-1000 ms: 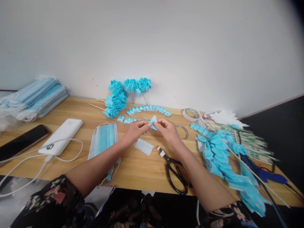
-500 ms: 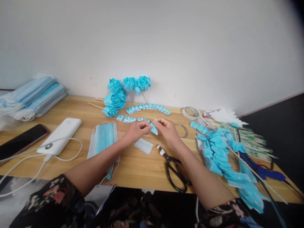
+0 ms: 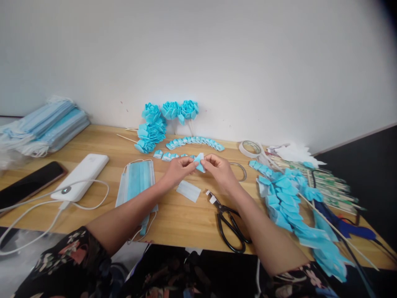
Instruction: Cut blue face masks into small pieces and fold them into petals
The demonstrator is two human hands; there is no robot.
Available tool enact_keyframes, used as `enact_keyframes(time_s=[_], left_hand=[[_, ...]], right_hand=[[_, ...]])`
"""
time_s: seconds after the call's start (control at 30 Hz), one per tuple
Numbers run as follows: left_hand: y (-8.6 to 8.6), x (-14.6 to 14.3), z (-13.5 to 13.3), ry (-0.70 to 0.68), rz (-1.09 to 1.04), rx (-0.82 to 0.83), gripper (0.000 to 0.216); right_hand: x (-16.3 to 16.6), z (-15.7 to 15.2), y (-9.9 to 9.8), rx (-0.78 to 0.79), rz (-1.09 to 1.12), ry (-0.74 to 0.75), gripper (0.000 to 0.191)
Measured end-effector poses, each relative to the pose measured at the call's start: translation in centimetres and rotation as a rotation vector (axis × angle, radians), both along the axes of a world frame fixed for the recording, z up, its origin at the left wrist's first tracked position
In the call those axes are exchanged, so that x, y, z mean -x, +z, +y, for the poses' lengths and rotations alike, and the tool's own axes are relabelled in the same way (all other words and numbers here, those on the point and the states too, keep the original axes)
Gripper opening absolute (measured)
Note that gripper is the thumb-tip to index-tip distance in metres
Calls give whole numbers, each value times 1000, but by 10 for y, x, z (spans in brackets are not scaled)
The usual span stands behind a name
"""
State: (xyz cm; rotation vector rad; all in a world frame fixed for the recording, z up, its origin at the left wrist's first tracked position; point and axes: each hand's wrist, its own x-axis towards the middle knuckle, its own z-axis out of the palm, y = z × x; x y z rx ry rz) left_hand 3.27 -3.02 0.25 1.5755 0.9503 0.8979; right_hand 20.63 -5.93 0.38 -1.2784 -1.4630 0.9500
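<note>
– Over the middle of the table (image 3: 186, 225), what's that the person's got?

– A small folded blue piece (image 3: 199, 164). Left hand (image 3: 178, 169) has it pinched on one side, thumb against fingers.

– And the other hand?

– Right hand (image 3: 218, 167) is clamped on it too, from the opposite side, so the thing sits right between both sets of fingertips. It's got a pointy outline, part of it sticking up past the thumbs. Can't make out the finer creases tbh, too small.

– Anything under there?

– Yeah, a pale rectangle (image 3: 188, 191) flat on the wood, just below the hands. Scissors (image 3: 221, 207) lie near the right forearm, black handles toward the person. A thin ring (image 3: 245, 173) is just beside the right hand.

– What about behind?

– A curved row (image 3: 194, 142) of folded blue bits, plus a shorter row (image 3: 167, 157) partly hidden by the left hand. Blue flowers (image 3: 151, 128) on sticks are back by the wall.

– Left side?

– Flat masks (image 3: 136, 182) by the left forearm, then a white power bank (image 3: 82, 176) and a phone (image 3: 31, 184).
</note>
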Motion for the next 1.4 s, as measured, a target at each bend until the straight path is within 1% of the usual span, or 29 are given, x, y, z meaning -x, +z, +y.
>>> enact_keyframes(time_s=[0.17,0.33,0.43,0.53,0.6,0.7,0.8,0.93,1.07,1.17,1.27,1.4], left_hand=[[-2,1,3,-7,0,-1,35],[-4,4,7,-28,-121,108,36],[-5,5,9,-4,-206,194,37],[-6,5,9,-4,-267,267,36],[-7,4,9,-9,-288,302,36],[-7,4,9,-16,-290,323,37],[-7,4,9,-16,-259,304,38],[-6,3,9,-2,-202,255,41],[-2,2,7,18,-151,172,41],[0,2,6,22,-130,119,39],[1,1,5,16,-125,92,39],[0,1,6,7,-120,82,38]], right_hand=[[1,-1,0,-11,-30,16,24],[-3,2,0,-85,30,14,21],[-5,3,1,-186,-46,-11,23],[-4,2,3,-297,-140,43,27],[-2,1,4,-338,-183,73,28],[-2,0,5,-362,-236,76,26],[-2,1,5,-348,-239,92,18],[-3,1,2,-290,-196,96,8],[-3,2,-3,-198,-114,98,11],[-1,2,-5,-133,-78,68,14],[-1,2,-5,-94,-72,28,17],[-1,2,-6,-66,-52,12,20]])
